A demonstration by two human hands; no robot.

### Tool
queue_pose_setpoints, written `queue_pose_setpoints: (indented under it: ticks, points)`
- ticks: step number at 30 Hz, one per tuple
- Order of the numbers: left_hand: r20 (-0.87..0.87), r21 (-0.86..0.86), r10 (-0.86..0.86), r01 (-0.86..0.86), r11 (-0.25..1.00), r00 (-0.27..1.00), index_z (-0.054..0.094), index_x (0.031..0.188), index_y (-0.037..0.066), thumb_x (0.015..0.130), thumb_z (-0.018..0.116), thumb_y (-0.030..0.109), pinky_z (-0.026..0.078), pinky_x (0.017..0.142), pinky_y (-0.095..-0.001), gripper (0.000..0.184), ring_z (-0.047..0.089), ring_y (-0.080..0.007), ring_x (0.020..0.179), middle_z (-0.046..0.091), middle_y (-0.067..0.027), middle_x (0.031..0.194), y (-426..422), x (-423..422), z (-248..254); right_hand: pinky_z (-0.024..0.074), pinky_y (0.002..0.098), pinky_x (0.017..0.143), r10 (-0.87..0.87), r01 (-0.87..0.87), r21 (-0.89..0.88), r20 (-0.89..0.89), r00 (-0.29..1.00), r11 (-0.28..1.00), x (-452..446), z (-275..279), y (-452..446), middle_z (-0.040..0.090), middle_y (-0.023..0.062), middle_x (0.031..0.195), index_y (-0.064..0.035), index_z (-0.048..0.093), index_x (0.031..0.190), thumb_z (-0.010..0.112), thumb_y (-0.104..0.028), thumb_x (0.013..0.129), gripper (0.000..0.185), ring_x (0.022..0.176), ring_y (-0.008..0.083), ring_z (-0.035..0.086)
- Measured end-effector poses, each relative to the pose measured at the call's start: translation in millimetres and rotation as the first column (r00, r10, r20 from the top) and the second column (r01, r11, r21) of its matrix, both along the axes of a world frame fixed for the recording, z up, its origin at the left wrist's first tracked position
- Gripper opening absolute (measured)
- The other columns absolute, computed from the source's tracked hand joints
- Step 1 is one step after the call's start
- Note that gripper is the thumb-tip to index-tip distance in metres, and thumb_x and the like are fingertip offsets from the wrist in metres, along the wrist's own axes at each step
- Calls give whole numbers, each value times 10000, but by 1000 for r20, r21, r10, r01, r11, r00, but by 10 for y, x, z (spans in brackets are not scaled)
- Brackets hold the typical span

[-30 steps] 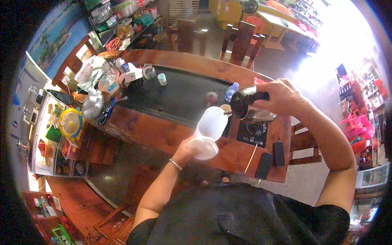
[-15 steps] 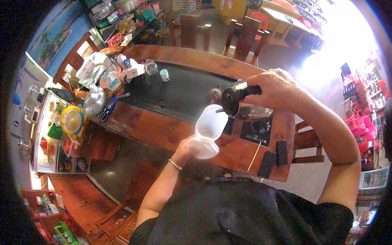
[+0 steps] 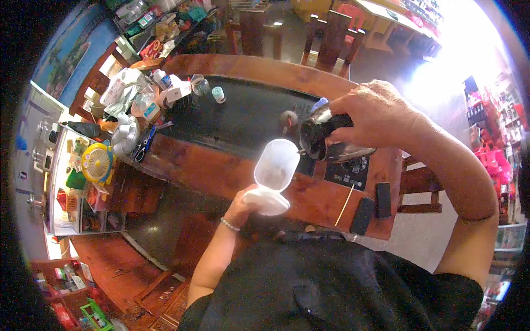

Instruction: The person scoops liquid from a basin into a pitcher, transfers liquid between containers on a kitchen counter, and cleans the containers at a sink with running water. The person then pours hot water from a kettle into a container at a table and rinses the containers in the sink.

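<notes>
My left hand (image 3: 238, 208) is closed around the lid end of a white plastic container (image 3: 277, 165), whose flip lid (image 3: 268, 202) hangs open toward me. The container's open mouth is tilted up and its inside looks hazy. Above the table, my right hand (image 3: 372, 113) grips the black handle of a kettle (image 3: 316, 135) with a shiny body. The kettle's spout points left, at the right rim of the container; I cannot tell if they touch. Any liquid flowing is too small to make out.
The wooden table has a black inset (image 3: 243, 118). Under the kettle is a black control panel (image 3: 348, 174). A wooden stick (image 3: 344, 205) and two dark phones (image 3: 362, 215) lie at right. Bags, a small jar (image 3: 218, 94), scissors (image 3: 144, 144) and a yellow fan (image 3: 98, 163) crowd the left.
The container has shifted slightly left and turned a little, with its open mouth now facing me more. The kettle stays at nearly the same spot. The whole view has shifted slightly.
</notes>
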State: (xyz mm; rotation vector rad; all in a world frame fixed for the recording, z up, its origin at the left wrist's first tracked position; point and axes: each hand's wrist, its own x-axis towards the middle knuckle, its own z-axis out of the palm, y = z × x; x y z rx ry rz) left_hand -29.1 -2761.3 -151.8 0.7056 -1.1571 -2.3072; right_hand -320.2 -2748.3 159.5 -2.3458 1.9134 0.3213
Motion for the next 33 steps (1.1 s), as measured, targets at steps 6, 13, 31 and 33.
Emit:
queue_pose_setpoints:
  ticks: [6,13,31,33]
  points:
    - [18,-37,-42,43,998,999,570,1131,-19,680,784,297,478,914,-359,591,620,-216,1006,643,-113,1087,83,71,25,493,422,730,49,-49,8,-44,998,999,174,53,-23,649,147,733,-81,683,838,672,-349,705,300,783,315,644]
    - [27,-63,-30,32,997,999,580,1122,-30,708,754,387,471,928,-372,613,614,-231,1036,642,-131,1092,152,23,137,513,423,709,127,-125,26,-77,989,992,349,51,-60,642,163,718,-70,678,800,629,-265,681,234,766,325,649]
    - [-4,36,23,-23,999,1000,503,1209,-26,641,812,226,462,938,-377,694,592,-238,1058,616,-122,1136,185,97,-147,520,416,724,191,-189,30,-118,974,982,468,81,-67,649,161,715,-52,678,768,633,-253,681,223,774,318,656]
    - [-16,36,34,-34,999,999,495,1220,-28,636,821,236,457,945,-377,719,590,-239,1061,613,-121,1142,191,110,-137,521,412,719,202,-201,25,-126,971,979,460,51,-86,652,159,720,-50,676,762,638,-267,692,231,775,316,658]
